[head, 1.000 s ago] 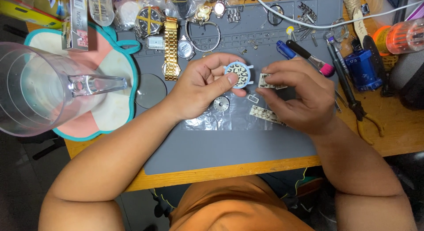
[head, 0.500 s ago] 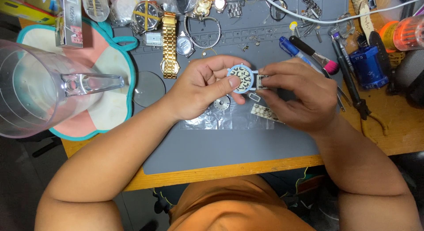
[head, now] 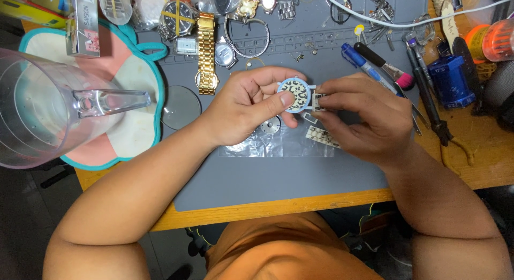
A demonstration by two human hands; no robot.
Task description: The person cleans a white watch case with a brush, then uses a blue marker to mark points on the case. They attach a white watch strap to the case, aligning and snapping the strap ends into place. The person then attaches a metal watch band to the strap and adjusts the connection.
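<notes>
- The grey rubber work mat [head: 278,178] lies on the wooden table [head: 257,210], its near part bare as before.
- A clear plastic bag [head: 278,146] and a small round silver gear-like disc [head: 270,125] stay put under the hands.
- The left hand [head: 243,106] still pinches the round light-blue watch case with a spotted dial [head: 295,95], now slightly lower and closer in.
- The right hand [head: 364,116] keeps its fingertips pressed on the patterned strap piece [head: 317,101] at the case's right edge.
- Beyond, the gold metal wristwatch [head: 205,52] is unmoved.
</notes>
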